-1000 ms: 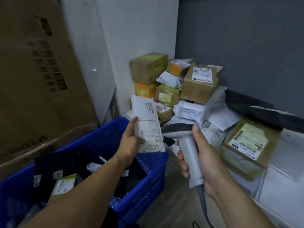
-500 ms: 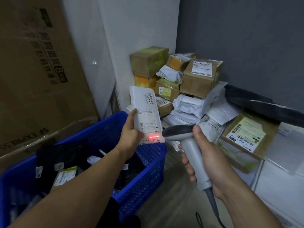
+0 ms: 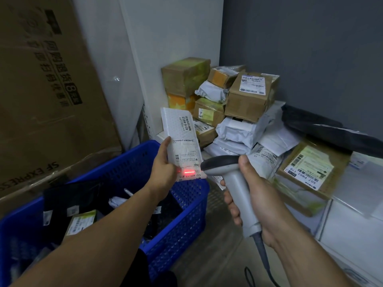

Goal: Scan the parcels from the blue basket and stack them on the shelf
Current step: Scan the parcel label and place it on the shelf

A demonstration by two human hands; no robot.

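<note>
White padded mailer (image 3: 179, 139) upright over blue basket (image 3: 182, 216) rim; left hand (image 3: 163, 169) grips its edge, label exposed | right hand (image 3: 256, 195) clasps barcode scanner (image 3: 233, 177) beside basket; red beam (image 3: 186, 172) reads barcode

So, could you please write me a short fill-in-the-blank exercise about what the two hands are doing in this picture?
1. The left hand holds a white parcel near the ____ basket.
2. The right hand grips a grey ____ by its handle.
3. A ____ glow lies on the parcel's lower label.
Missing words: blue; scanner; red.
</note>
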